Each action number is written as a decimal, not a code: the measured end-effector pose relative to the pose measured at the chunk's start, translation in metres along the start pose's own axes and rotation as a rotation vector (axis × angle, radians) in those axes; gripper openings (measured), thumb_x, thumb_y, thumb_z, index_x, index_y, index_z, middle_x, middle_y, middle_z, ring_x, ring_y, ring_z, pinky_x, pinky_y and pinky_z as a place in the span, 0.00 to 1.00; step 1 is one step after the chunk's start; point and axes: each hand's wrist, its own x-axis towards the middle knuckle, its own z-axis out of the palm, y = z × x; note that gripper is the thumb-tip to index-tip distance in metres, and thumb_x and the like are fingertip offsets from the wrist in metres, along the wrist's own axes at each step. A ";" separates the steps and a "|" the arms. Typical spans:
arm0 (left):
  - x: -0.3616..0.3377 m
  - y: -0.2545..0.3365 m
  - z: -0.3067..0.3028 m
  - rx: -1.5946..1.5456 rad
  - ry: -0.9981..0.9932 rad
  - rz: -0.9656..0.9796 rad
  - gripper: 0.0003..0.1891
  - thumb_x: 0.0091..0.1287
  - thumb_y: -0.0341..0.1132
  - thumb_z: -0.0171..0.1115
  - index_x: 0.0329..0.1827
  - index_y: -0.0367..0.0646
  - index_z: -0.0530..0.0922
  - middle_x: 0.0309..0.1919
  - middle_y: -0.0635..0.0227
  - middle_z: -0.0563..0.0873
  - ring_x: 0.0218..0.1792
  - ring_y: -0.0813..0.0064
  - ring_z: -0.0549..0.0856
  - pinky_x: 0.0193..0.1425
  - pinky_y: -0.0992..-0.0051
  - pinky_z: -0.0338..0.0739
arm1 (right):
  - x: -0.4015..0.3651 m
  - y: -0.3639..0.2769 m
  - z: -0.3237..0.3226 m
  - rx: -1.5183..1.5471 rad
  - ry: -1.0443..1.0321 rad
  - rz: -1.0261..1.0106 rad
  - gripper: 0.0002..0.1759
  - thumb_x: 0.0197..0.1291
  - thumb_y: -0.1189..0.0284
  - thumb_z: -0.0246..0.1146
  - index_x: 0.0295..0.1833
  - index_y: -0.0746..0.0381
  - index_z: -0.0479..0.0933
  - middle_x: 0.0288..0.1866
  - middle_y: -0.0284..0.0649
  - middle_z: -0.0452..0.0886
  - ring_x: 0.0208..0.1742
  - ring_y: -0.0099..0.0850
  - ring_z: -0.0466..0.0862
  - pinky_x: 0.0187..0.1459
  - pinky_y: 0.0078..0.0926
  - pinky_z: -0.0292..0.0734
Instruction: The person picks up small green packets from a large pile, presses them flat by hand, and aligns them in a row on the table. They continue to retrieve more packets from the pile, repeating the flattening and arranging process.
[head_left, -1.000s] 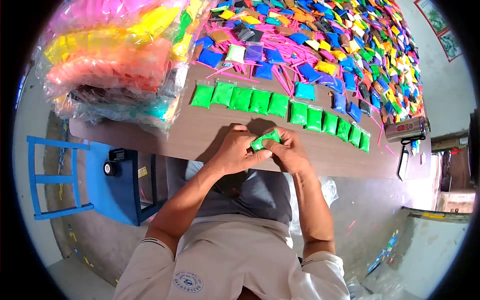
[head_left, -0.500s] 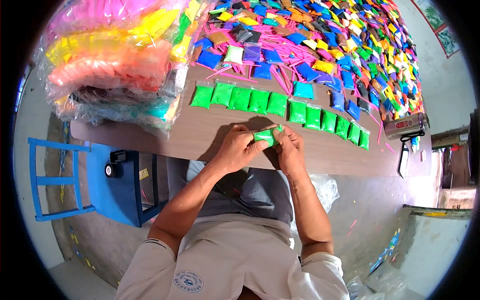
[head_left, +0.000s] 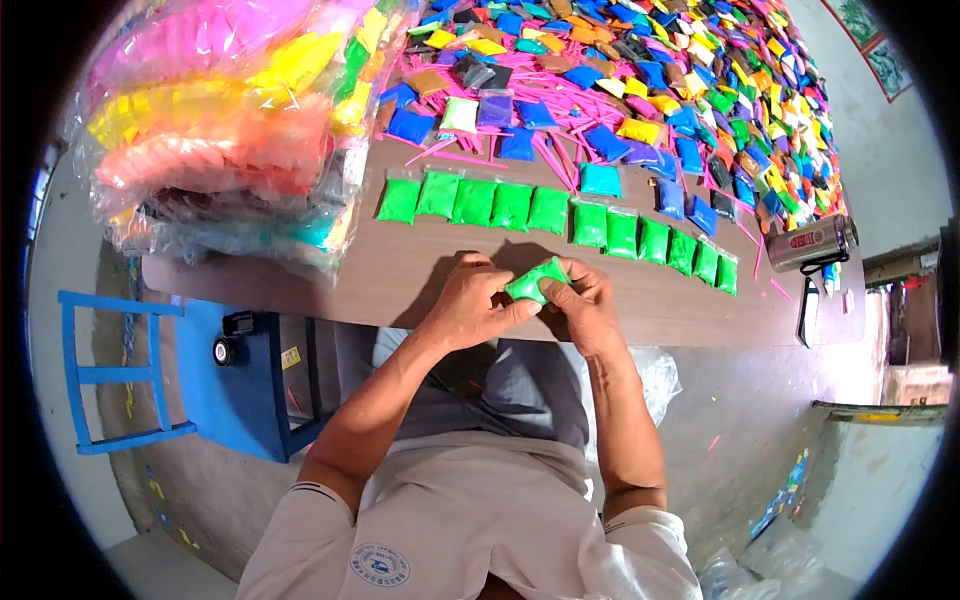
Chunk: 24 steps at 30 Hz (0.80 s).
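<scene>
Above the table's front edge, my right hand (head_left: pixel 590 308) pinches a small green packet (head_left: pixel 536 281) between thumb and fingers. My left hand (head_left: pixel 474 303) is beside the packet's left end, its thumb and fingers apart and its thumb tip close to the packet; whether it touches is hard to tell. Beyond my hands, a row of similar green packets (head_left: pixel 511 207) lies across the brown table (head_left: pixel 390 285). A teal packet (head_left: pixel 600 180) lies just behind the row.
Large clear bags of coloured packets (head_left: pixel 215 145) are stacked at the left. A heap of loose coloured packets (head_left: pixel 735 120) and pink sticks (head_left: pixel 560 100) covers the back. A metal flask (head_left: pixel 812 245) lies at the right. A blue chair (head_left: pixel 120 375) stands left.
The green packet is now tilted up at its right end. The fingers of my left hand have loosened from it, while my right hand still grips it.
</scene>
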 end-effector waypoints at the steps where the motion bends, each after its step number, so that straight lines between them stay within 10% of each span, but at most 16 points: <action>1: 0.000 0.002 -0.003 -0.005 -0.024 -0.012 0.24 0.65 0.52 0.67 0.23 0.39 0.74 0.18 0.59 0.73 0.26 0.58 0.73 0.42 0.61 0.68 | 0.001 -0.005 0.005 -0.092 0.015 -0.037 0.09 0.67 0.75 0.67 0.50 0.65 0.82 0.39 0.31 0.84 0.36 0.16 0.79 0.37 0.16 0.74; 11: -0.003 -0.015 0.007 -0.055 0.001 0.023 0.20 0.71 0.51 0.60 0.34 0.40 0.80 0.24 0.58 0.78 0.30 0.56 0.75 0.43 0.60 0.68 | -0.005 -0.008 0.020 0.184 0.034 0.039 0.16 0.65 0.71 0.71 0.55 0.65 0.81 0.38 0.33 0.84 0.34 0.17 0.77 0.33 0.16 0.71; 20: -0.002 -0.009 0.001 -0.052 -0.025 0.009 0.23 0.72 0.54 0.58 0.33 0.40 0.80 0.24 0.58 0.79 0.31 0.55 0.76 0.44 0.59 0.68 | 0.005 -0.003 0.025 -0.119 0.044 -0.140 0.15 0.70 0.64 0.67 0.50 0.66 0.82 0.37 0.31 0.82 0.35 0.17 0.76 0.35 0.19 0.72; 24: -0.003 -0.016 0.007 -0.063 0.009 0.013 0.23 0.72 0.54 0.58 0.34 0.40 0.79 0.24 0.59 0.79 0.32 0.55 0.77 0.44 0.59 0.69 | -0.001 -0.016 0.026 -0.267 0.093 0.120 0.18 0.72 0.60 0.64 0.48 0.67 0.82 0.38 0.30 0.82 0.38 0.18 0.76 0.37 0.21 0.73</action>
